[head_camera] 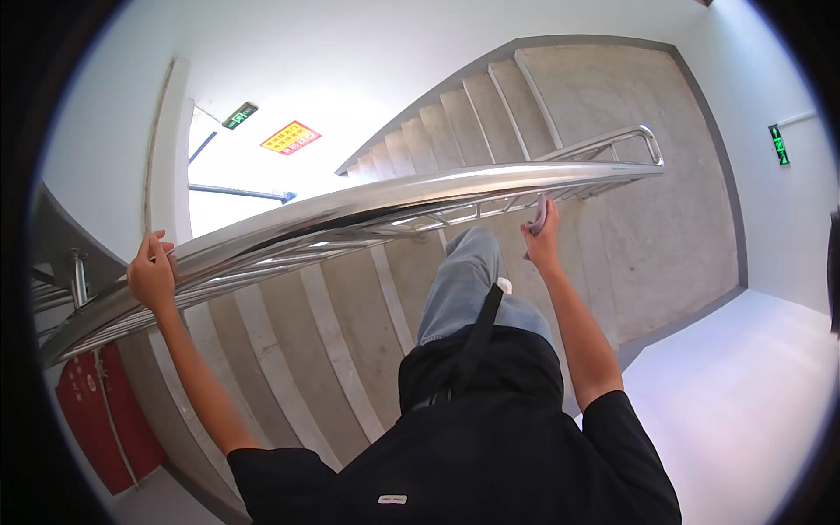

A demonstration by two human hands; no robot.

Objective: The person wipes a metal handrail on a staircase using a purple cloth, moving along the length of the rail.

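A polished stainless-steel handrail (420, 190) runs across the view in front of me, curving with the lens. My left hand (152, 272) is at its left end, fingers curled; whether it grips the rail or holds something small is not clear. In my right hand (543, 239) is a folded pale purple cloth (539, 215), just below the rail near the thin metal bars (459, 216). From this angle I cannot tell whether the cloth touches the metal.
Concrete stairs (341, 341) descend to the left beneath me; another flight (453, 125) lies beyond the rail. A landing (669, 243) spreads to the right. A bright doorway (230, 210) and a red panel (105, 420) are at left. Green exit signs (779, 144) hang on the walls.
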